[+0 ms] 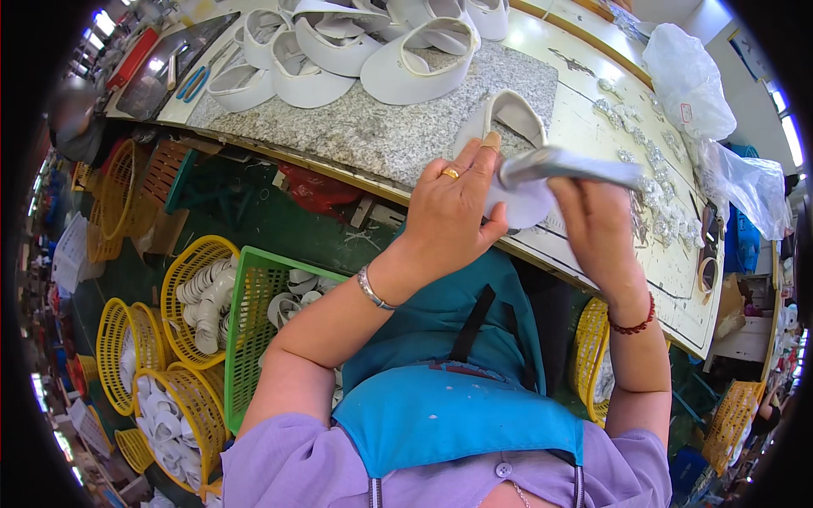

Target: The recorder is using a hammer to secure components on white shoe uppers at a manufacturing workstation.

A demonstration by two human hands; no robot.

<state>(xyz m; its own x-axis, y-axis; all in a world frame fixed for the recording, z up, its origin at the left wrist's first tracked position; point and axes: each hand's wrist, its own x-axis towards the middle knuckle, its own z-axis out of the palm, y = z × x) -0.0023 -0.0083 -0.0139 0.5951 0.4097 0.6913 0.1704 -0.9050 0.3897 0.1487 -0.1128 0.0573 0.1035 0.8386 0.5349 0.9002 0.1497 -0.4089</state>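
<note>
A white shoe upper [518, 118], shaped as an open loop with a wide vamp, rests at the front edge of the speckled stone slab [373, 140]. My left hand [457, 190] holds it down, fingers over its left side and the thumb reaching across the vamp. There is a tan wrap on one fingertip. My right hand [593, 220] is closed round a grey metal hammer [567, 165], smeared by motion, whose head end is over the upper beside my left fingers. Several more white shoe uppers [423, 63] lie heaped at the back of the slab.
Small silvery pieces [652, 169] and a clear plastic bag [690, 80] are on the right of the table. Blue-handled pliers [195, 85] lie at the left. Below stand a green basket [246, 322] and yellow baskets [178, 279] with white parts.
</note>
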